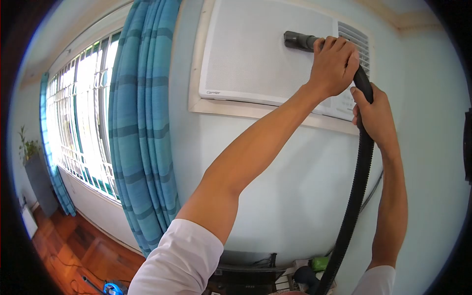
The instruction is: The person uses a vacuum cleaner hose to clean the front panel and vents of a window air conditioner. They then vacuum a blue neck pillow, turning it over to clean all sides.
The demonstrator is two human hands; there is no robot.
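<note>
Now left hand (335,66), right hand (377,115) gripping hose (355,196); nozzle (297,41) at air conditioner (260,64); curtain (142,123) beside window (88,103); cable (372,194) behind hose.

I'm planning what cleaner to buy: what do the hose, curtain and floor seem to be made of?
Hose: probably flexible plastic, black with a dull sheen; fine ribs and a smooth bend suggest it.
Curtain: striped blue fabric, matte, in soft folds; fiber unclear.
Floor: glossy reddish wood, or a wood-look laminate; varied planks and reflections show.
</note>
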